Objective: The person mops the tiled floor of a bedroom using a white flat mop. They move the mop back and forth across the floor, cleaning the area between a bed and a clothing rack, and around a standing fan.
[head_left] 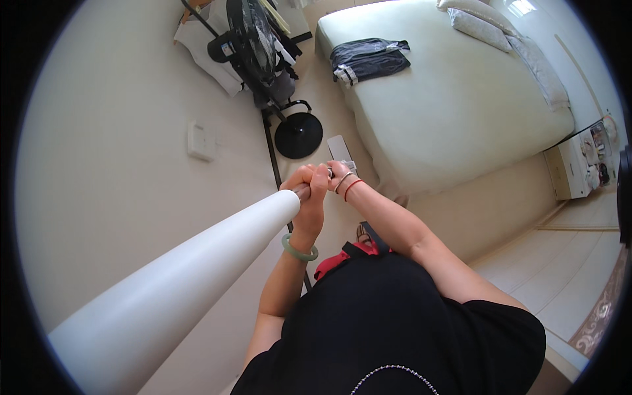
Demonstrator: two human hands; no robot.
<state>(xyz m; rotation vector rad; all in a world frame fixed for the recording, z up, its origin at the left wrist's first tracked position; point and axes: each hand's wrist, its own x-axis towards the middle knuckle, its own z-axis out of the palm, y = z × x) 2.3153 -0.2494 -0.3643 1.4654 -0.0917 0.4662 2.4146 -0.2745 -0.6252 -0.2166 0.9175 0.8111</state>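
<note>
Hands [310,187] around white pole [191,286], small items [603,174] atop nightstand [575,168]

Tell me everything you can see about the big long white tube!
The white tube is round, smooth and plain, perhaps plastic or painted metal. It slants from the picture's lower left corner up toward the middle, in front of the wall. It looks fattest at the lower left, where it runs out of view. Its far end reaches the left hand, whose curled fingers seem to hold it there.
</note>
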